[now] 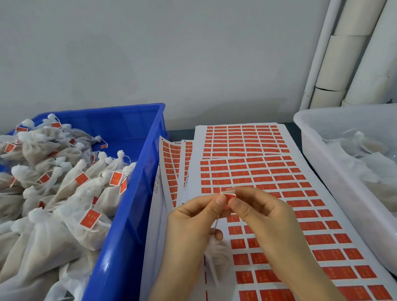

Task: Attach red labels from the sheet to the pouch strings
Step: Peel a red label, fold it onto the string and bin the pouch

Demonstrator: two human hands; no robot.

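Note:
A red label [229, 197] is pinched between the thumbs and forefingers of my left hand [195, 220] and my right hand [260, 213], above the label sheet [284, 192]. A thin string [216, 224] runs down from the label to a white mesh pouch [217, 255], which hangs under my left hand with its lower fingers curled round the pouch's neck. The top sheet holds several rows of red labels, with gaps where labels are gone.
A blue crate [131, 197] at the left is heaped with pouches bearing red labels. A translucent white bin [328, 159] at the right holds pouches without visible labels. More label sheets [171, 164] lie underneath. White pipes [347, 55] stand at the back right.

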